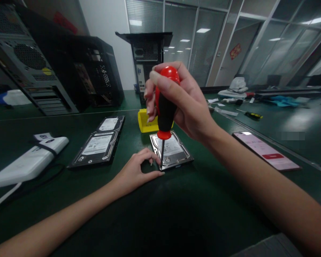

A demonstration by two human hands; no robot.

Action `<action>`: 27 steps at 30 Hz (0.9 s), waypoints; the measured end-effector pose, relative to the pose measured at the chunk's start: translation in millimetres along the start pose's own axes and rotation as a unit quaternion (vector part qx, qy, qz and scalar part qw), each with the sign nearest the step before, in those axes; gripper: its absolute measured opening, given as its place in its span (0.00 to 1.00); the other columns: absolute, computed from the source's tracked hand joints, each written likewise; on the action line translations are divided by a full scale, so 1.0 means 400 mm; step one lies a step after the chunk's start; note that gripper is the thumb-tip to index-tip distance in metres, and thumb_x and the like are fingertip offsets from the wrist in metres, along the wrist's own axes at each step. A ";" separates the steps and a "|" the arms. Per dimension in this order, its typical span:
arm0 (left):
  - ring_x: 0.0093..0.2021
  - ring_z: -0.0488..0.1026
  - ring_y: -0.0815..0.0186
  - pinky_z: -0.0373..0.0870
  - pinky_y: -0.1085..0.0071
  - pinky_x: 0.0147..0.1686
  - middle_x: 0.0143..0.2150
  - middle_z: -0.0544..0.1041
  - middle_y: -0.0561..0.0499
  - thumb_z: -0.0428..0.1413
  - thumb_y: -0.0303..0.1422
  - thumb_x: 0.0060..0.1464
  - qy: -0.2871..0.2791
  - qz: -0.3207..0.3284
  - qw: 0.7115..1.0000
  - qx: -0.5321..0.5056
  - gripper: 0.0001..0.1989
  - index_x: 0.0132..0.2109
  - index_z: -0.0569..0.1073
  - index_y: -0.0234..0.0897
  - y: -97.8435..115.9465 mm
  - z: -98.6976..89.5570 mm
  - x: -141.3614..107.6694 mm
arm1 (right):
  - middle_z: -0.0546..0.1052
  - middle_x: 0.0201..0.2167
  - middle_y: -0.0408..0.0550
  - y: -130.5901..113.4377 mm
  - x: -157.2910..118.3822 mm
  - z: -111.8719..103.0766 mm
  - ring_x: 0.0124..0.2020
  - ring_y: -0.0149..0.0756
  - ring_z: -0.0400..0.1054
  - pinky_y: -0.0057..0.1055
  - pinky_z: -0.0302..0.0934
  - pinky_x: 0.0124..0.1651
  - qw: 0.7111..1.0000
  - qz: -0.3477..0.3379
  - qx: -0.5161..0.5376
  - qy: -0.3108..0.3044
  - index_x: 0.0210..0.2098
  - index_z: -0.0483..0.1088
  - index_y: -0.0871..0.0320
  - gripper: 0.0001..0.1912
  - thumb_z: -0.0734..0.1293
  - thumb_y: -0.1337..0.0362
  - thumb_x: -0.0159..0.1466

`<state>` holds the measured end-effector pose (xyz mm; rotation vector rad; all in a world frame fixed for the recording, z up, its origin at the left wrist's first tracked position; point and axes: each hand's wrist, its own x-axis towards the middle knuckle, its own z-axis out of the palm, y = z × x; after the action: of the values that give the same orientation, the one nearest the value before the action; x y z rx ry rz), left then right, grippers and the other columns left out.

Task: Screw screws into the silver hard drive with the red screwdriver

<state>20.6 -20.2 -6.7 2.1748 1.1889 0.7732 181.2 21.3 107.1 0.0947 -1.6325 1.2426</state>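
My right hand (188, 98) is wrapped round the red and black handle of a screwdriver (165, 116), its shaft pointing down. The tip meets the near left corner of a hard drive (178, 151) lying flat on the green table, label side up. Whether the tip sits in a screw is too small to tell. Thumb and forefinger of my left hand (139, 166) grip that same corner, on either side of the shaft. Just behind the drive stands a yellow plastic box (144, 123), partly covered by my right hand and the handle.
Two more hard drives (97, 148) lie to the left, beside a white power strip (29, 160) with a cable. Computer cases (101, 71) stand at the back. On the right are a phone (267, 151) and a yellow-black screwdriver (253, 115).
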 end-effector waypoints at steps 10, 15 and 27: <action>0.38 0.70 0.63 0.66 0.66 0.42 0.35 0.72 0.51 0.60 0.37 0.52 -0.008 0.017 0.999 -0.033 0.08 0.35 0.74 0.37 0.001 0.002 0.005 | 0.64 0.29 0.38 -0.005 -0.002 0.018 0.24 0.23 0.62 0.21 0.62 0.27 0.994 -0.021 -0.107 0.010 0.42 0.57 0.54 0.07 0.59 0.59 0.68; 0.38 0.70 0.63 0.67 0.66 0.42 0.36 0.73 0.51 0.60 0.38 0.51 -0.009 0.008 0.999 -0.031 0.08 0.35 0.74 0.37 0.001 0.002 0.004 | 0.65 0.33 0.43 -0.022 -0.009 0.015 0.27 0.27 0.64 0.26 0.65 0.31 0.995 0.027 -0.099 -0.011 0.44 0.57 0.55 0.06 0.52 0.64 0.70; 0.37 0.70 0.64 0.67 0.66 0.42 0.35 0.71 0.52 0.61 0.38 0.51 -0.003 0.013 0.999 -0.035 0.09 0.37 0.75 0.38 -0.005 0.002 0.002 | 0.68 0.27 0.37 -0.004 0.000 0.001 0.24 0.24 0.65 0.24 0.64 0.29 0.996 -0.015 -0.084 0.007 0.39 0.57 0.55 0.12 0.67 0.64 0.62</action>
<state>20.4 -18.6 -8.4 2.1377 1.1174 0.8066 181.9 20.4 108.1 0.0052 -1.7117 1.0763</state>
